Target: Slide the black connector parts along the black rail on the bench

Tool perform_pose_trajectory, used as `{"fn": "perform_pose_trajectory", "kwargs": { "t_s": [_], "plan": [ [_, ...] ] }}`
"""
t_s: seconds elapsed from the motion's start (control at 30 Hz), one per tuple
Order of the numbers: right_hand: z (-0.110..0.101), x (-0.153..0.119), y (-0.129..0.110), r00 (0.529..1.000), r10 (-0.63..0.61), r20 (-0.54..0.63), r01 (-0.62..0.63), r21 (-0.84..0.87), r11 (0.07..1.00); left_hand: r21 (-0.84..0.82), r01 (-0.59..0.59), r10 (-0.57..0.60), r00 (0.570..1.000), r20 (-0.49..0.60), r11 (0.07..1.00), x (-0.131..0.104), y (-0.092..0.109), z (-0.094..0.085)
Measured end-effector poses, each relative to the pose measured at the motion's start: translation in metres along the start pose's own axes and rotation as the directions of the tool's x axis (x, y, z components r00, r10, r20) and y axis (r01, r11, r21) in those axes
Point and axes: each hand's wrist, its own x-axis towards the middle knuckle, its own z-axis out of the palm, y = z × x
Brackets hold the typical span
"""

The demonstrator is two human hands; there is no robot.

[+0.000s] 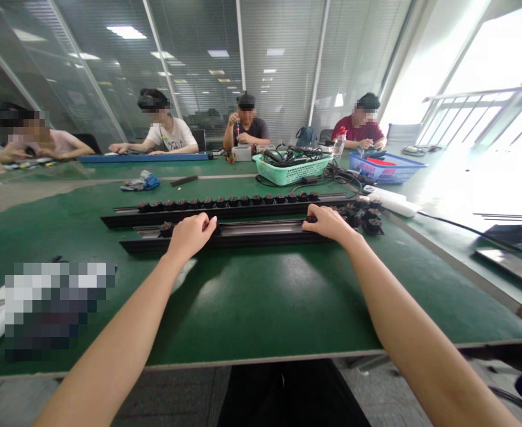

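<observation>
Two long black rails lie crosswise on the green table. The far rail (198, 214) carries a row of small round black parts (233, 201) along its top. On the near rail (261, 236), a bare silvery channel shows between my hands. Toward this rail's left part, my left hand (192, 232) has its fingers closed on a small black part, beside another black part (167, 229). My right hand (325, 223) is closed on a dark part at the rail's right part. A cluster of loose black parts (371, 222) sits just right of it.
Beyond the rails are a green basket (290, 172) of cables, a blue basket (387, 170), gloves (140, 181) and a white power strip (391, 202) with its cable. A blurred-out item (58, 308) lies at the left. Several people sit across the table.
</observation>
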Motion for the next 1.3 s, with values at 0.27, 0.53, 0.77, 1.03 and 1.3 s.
{"fn": "perform_pose_trajectory", "kwargs": {
  "t_s": [0.27, 0.53, 0.77, 1.03, 1.3],
  "plan": [
    [0.002, 0.003, 0.007, 1.000, -0.012, -0.010, 0.012, 0.014, 1.000, 0.003, -0.003, 0.003, 1.000, 0.001, 1.000, -0.001, 0.002, -0.002],
    [-0.001, -0.001, 0.012, 1.000, 0.022, -0.021, -0.020, 0.087, 0.996, -0.001, -0.002, 0.002, 1.000, 0.002, 1.000, -0.001, 0.003, -0.002],
    [0.000, -0.001, 0.014, 0.999, 0.038, -0.025, -0.036, 0.095, 0.995, -0.005, -0.010, 0.010, 1.000, 0.001, 1.000, -0.001, 0.002, -0.002],
    [-0.002, -0.002, 0.012, 0.999, 0.036, -0.014, -0.035, 0.038, 0.999, 0.006, -0.003, 0.003, 1.000, 0.006, 1.000, -0.001, 0.004, -0.003],
    [-0.004, -0.003, 0.010, 0.999, 0.047, 0.004, -0.046, -0.051, 0.998, -0.006, -0.001, 0.001, 1.000, 0.011, 1.000, -0.001, 0.004, -0.004]
  ]
}}
